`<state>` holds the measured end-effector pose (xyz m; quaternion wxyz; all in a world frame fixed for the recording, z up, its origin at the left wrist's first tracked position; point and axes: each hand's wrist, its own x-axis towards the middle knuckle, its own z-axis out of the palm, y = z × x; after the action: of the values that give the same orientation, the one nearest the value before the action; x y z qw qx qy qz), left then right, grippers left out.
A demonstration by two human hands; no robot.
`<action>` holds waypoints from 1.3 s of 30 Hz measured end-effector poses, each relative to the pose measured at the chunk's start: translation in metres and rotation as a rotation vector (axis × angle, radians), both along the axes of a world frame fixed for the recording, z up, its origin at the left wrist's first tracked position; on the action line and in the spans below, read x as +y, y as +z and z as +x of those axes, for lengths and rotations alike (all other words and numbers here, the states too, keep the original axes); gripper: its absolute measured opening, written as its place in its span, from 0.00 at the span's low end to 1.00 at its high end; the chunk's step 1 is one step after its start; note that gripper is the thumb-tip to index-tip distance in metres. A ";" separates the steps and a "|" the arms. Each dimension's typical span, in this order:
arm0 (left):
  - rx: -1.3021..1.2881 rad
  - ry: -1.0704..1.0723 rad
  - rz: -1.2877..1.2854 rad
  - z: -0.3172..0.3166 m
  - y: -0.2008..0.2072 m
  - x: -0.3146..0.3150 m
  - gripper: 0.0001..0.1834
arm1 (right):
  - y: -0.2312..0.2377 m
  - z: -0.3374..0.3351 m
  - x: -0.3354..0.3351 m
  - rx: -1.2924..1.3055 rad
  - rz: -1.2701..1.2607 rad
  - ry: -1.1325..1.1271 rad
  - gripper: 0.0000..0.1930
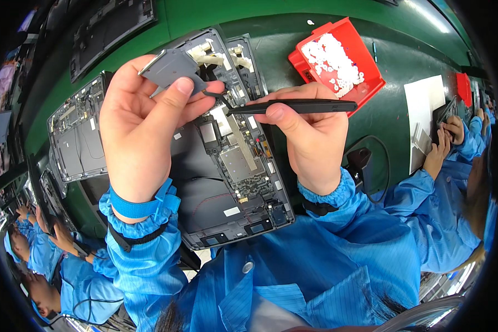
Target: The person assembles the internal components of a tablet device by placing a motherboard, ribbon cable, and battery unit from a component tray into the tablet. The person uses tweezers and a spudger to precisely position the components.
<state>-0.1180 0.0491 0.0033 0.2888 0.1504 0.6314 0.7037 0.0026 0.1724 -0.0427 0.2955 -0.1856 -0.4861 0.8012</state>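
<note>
My left hand [138, 130], with a blue strap at its wrist, is closed on a thin grey metal-faced module [171, 67] held up between thumb and fingers. A short black ribbon cable [218, 96] runs from beside its fingertips. In my right hand [318, 135] is a pair of black tweezers [315, 105], lying nearly level, with the tips pointing left at the cable's end. Below both hands lies an opened flat device chassis [202, 202] with an exposed circuit board [240, 166]. Whether the tweezer tips grip the cable is too small to tell.
A red bin [371, 91] with many small white parts [335, 61] stands beyond my right hand. More opened chassis [74, 130] lie left and at the far left [110, 33]. White paper [423, 105] and a black cable [387, 160] are right. Co-workers in blue sit either side.
</note>
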 end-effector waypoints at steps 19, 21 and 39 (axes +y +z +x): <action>0.031 0.014 0.034 0.004 -0.001 0.004 0.11 | -0.001 0.000 0.000 -0.044 0.012 -0.054 0.07; 0.029 0.024 0.031 0.004 -0.004 0.007 0.12 | -0.003 -0.001 -0.001 -0.041 -0.015 -0.079 0.07; 0.203 0.012 -0.115 0.001 -0.010 0.012 0.13 | -0.008 -0.003 -0.003 -0.084 0.237 -0.190 0.09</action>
<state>-0.1169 0.0615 -0.0064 0.2274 0.2003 0.6977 0.6491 -0.0007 0.1696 -0.0510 0.3692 -0.2278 -0.5694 0.6983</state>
